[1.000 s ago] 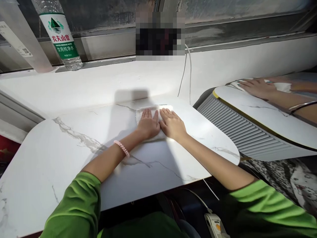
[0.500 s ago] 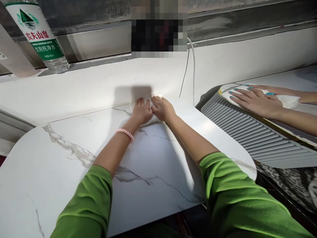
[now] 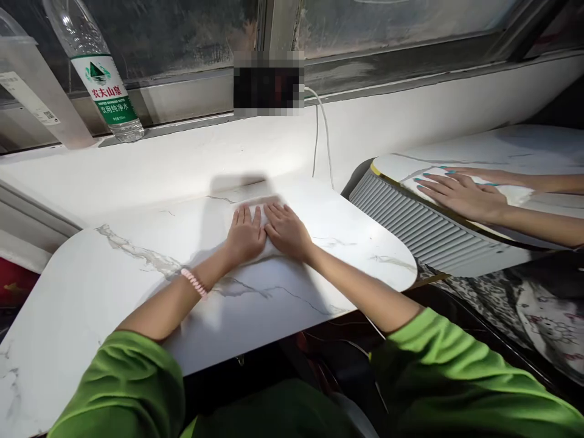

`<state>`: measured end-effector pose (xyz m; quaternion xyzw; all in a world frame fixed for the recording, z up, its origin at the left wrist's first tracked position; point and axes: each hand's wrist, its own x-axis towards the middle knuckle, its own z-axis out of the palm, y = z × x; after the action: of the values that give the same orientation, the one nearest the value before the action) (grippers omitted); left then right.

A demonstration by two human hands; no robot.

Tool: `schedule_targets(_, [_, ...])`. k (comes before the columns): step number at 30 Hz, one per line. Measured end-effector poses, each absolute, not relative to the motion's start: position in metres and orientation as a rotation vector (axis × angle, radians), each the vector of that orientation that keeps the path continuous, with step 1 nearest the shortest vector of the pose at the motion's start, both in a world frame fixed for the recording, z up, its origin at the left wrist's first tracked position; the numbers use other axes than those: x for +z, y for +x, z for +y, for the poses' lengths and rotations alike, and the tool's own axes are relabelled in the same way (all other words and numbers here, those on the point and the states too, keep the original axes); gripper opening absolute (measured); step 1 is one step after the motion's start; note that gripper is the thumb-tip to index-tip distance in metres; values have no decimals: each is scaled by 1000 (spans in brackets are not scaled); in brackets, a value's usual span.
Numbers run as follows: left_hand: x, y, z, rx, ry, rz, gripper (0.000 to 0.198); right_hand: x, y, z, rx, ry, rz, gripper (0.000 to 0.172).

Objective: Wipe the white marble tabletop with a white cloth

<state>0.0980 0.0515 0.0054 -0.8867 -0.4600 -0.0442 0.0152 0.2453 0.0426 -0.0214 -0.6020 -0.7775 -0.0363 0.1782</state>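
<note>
My left hand [image 3: 246, 234] lies flat on a white cloth [image 3: 270, 250], fingers stretched out and pointing toward the wall. Beside it, my right hand [image 3: 288, 232] presses on the same cloth with its fingers straight, and the two thumbs nearly meet. Much of the cloth is hidden under both palms. It rests on a white marble-patterned tabletop [image 3: 137, 292] with grey veins. A pink coiled band [image 3: 194, 283] circles my left wrist.
A labelled water bottle [image 3: 107, 91] and a translucent plastic container [image 3: 50, 91] stand on the sill at the left. A cable [image 3: 326, 128] hangs down the wall. At the right, another person's hands [image 3: 465, 193] press a white cloth on a second table with a ribbed side [image 3: 410, 228].
Both my hands and the cloth have slid back from the wall edge, nearer to me. The camera view has shifted, showing more window. The other person's hands stay on their cloth.
</note>
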Motion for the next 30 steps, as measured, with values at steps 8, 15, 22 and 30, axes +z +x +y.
schedule_targets(8, [-1,38,-30,-211,-2597,-1219,59,-20,188,-44,-141,-1645,-2274,61])
schedule_targets(15, [1,22,-2,-121,-2569,-1401,54,-8,162,-13,-46,-1704,-2308,60])
schedule_targets(22, [-7,-3,68,-235,-2547,-1536,52,-4,135,63,3,-1679,-2284,59])
schedule_targets(30, [-5,-16,141,-159,-2544,-1589,53,-8,121,135,11,-1647,-2265,59])
